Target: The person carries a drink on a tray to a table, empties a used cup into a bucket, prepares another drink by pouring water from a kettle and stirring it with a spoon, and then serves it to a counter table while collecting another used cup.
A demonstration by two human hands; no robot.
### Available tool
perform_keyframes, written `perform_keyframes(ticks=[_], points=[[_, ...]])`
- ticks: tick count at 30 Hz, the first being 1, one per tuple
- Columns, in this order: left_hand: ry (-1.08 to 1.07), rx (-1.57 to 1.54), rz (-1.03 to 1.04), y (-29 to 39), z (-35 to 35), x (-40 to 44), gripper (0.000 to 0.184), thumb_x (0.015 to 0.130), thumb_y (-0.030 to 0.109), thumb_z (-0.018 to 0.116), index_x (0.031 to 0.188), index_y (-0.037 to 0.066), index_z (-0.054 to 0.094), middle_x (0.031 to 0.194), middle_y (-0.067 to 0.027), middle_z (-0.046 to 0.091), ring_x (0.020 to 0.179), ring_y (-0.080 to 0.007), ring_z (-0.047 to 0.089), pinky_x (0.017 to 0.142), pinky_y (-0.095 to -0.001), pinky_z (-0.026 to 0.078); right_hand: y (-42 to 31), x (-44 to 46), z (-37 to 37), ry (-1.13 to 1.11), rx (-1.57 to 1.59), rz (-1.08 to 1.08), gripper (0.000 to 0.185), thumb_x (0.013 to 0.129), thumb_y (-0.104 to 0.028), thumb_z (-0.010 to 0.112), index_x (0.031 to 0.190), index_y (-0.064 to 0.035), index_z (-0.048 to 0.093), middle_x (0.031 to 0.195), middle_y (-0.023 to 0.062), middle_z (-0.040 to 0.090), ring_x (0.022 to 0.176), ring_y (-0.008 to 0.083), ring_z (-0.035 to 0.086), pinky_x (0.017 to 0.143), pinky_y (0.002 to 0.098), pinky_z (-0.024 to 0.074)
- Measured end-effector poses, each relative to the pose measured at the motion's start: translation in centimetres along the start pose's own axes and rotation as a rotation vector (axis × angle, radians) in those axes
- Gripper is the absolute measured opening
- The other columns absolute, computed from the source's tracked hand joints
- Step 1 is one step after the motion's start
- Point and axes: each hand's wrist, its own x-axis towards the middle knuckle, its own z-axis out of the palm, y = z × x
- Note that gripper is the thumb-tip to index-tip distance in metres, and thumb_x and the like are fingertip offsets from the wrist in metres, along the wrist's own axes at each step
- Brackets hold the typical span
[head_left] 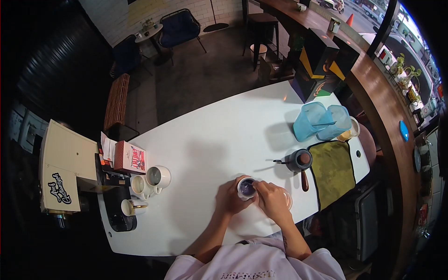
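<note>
A small white cup (242, 198) with dark purplish contents stands near the table's front edge, its mouth facing up at me. My left hand (228, 196) is wrapped round the cup's left side. At the cup's right rim, the fingers of my right hand (272, 199) are pinched together over the opening. Whatever they hold is too small and too covered to name. Beside my right hand, a clear round dish or glass (288, 201) shows in part; the hand hides the rest.
White mugs (158, 177) cluster at the left by a cream machine (65, 163) and a red-and-white box (133, 157). At the right are a dark cup (295, 162), a wooden-handled tool (304, 179), an olive cloth (333, 172), blue translucent containers (309, 122) and black boxes (319, 53).
</note>
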Motion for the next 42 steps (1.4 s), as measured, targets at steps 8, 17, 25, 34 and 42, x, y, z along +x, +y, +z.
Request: perform_keyframes(ticks=[8, 17, 25, 34, 42], points=[[0.026, -0.067, 0.024, 0.0, 0.0, 0.0, 0.064, 0.062, 0.019, 0.088, 0.118, 0.010, 0.059, 0.102, -0.0092, 0.070, 0.092, -0.0305, 0.069, 0.079, -0.0387, 0.056, -0.1, -0.4, -0.8, -0.097, -0.053, 0.036, 0.026, 0.077, 0.000, 0.063, 0.102, -0.0037, 0.062, 0.083, 0.0143, 0.066, 0.072, 0.0352, 0.063, 0.066, 0.0448, 0.0500], [0.009, -0.087, 0.006, 0.0, 0.1, 0.0, 0.065, 0.062, 0.017, 0.088, 0.119, 0.008, 0.058, 0.105, -0.0111, 0.069, 0.095, -0.0324, 0.068, 0.081, -0.0397, 0.055, -0.4, -0.1, -0.9, -0.002, -0.067, 0.075, 0.023, 0.078, 0.003, 0.060, 0.101, -0.0024, 0.058, 0.084, 0.0154, 0.065, 0.074, 0.0365, 0.063, 0.066, 0.0463, 0.0492], [0.007, -0.089, 0.013, 0.0, -0.1, 0.0, 0.061, 0.064, 0.021, 0.087, 0.117, 0.008, 0.059, 0.107, -0.0113, 0.068, 0.096, -0.0337, 0.067, 0.081, -0.0401, 0.055, -0.7, 0.2, -0.3, -0.001, 0.112, 0.047, 0.024, 0.077, 0.002, 0.060, 0.100, -0.0018, 0.063, 0.084, 0.0173, 0.067, 0.072, 0.0368, 0.065, 0.067, 0.0462, 0.0514], [0.048, -0.260, 0.065, -2.3, 1.5, -0.6, 0.064, 0.064, 0.016, 0.087, 0.120, 0.002, 0.058, 0.111, -0.0172, 0.066, 0.102, -0.0359, 0.065, 0.088, -0.0421, 0.053, -0.9, 0.0, -1.2, -0.060, -0.076, 0.081, 0.024, 0.077, 0.002, 0.059, 0.101, -0.0019, 0.063, 0.085, 0.0166, 0.067, 0.074, 0.0365, 0.065, 0.069, 0.0459, 0.0512], [0.048, -0.270, 0.041, -2.2, 1.5, -0.6, 0.064, 0.065, 0.017, 0.087, 0.120, 0.003, 0.057, 0.111, -0.0173, 0.066, 0.104, -0.0355, 0.065, 0.089, -0.0421, 0.052, -0.7, 0.4, -0.3, -0.013, -0.005, 0.035, 0.023, 0.078, 0.001, 0.060, 0.101, -0.0026, 0.060, 0.085, 0.0155, 0.065, 0.075, 0.0363, 0.064, 0.067, 0.0462, 0.0502]])
